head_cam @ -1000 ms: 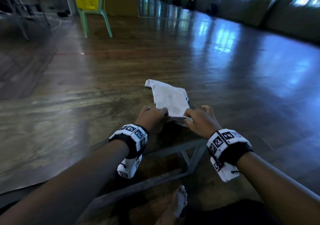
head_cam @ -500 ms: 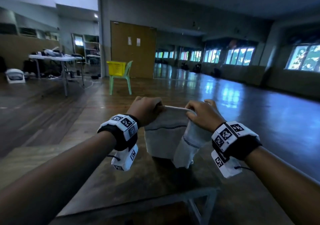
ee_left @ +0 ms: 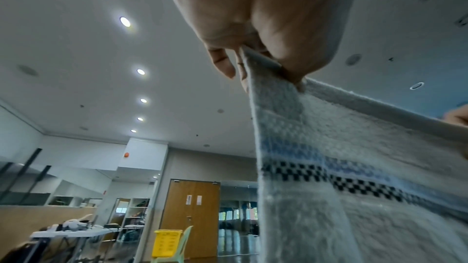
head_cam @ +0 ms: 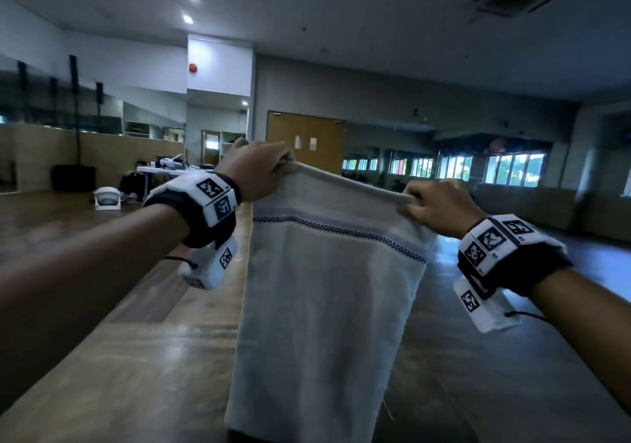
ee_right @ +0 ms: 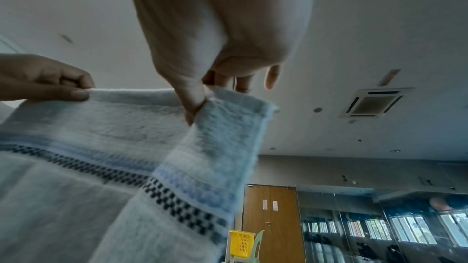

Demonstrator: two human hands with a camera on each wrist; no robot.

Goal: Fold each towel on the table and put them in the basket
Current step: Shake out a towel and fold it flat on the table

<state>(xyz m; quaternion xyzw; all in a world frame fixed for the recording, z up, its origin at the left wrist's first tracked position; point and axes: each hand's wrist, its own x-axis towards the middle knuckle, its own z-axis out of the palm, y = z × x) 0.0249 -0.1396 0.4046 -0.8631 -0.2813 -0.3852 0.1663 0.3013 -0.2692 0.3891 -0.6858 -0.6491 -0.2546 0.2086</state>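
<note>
A white towel with a blue and black checked band hangs in the air in front of me, held by its top edge. My left hand pinches the top left corner. My right hand pinches the top right corner. The towel's lower edge reaches down to the wooden table. A yellow basket stands on a green chair far across the room, also caught by the right wrist camera as the basket.
The wooden table top spreads below and left of the towel. Far left stands a white table with gear on it and a white fan on the floor. Wooden double doors and windows line the back wall.
Both hands have lifted the towel off the table and raised it high, spreading apart so it hangs flat. My head has tilted up from the table to the room.
</note>
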